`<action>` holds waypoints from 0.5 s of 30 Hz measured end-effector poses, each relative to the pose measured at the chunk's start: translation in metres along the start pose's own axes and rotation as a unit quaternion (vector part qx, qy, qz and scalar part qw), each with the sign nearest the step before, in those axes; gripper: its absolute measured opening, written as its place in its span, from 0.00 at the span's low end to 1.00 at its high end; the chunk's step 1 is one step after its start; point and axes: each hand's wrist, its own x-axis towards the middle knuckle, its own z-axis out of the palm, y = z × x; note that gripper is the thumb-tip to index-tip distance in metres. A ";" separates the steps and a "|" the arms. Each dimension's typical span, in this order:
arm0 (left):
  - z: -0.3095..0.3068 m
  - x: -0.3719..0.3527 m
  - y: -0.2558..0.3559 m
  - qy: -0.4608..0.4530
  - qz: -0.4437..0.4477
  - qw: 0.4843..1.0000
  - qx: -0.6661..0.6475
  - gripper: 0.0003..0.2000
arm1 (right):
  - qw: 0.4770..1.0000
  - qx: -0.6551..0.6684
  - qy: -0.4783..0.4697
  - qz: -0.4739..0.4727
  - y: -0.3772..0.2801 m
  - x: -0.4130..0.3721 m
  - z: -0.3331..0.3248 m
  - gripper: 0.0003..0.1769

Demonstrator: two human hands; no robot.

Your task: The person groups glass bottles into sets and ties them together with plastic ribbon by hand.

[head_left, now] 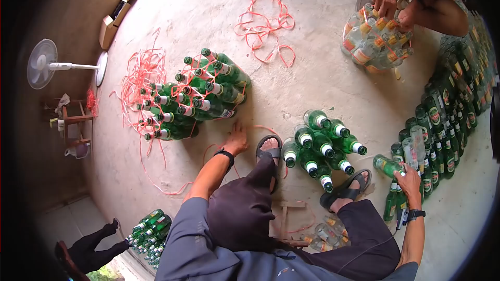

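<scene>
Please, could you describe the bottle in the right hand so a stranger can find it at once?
Find the big bottle stack on the right. At its edge, near a sandalled foot, is the right hand. The green bottle in it is the only one held there.

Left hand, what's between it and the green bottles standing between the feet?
A sandaled foot and a strand of red string are between the left hand and the green bottles, as the head view shows.
</scene>
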 end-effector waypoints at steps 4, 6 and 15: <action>0.008 -0.009 -0.008 -0.001 0.002 1.000 0.010 0.37 | 0.999 0.029 -0.014 0.007 -0.002 -0.003 -0.005 0.30; 0.007 -0.018 -0.009 0.024 0.011 1.000 -0.005 0.36 | 0.999 0.037 -0.006 -0.005 0.006 0.000 -0.001 0.30; -0.024 -0.079 0.001 0.230 0.031 0.934 -0.273 0.26 | 0.992 0.046 0.068 -0.099 0.015 -0.014 -0.016 0.23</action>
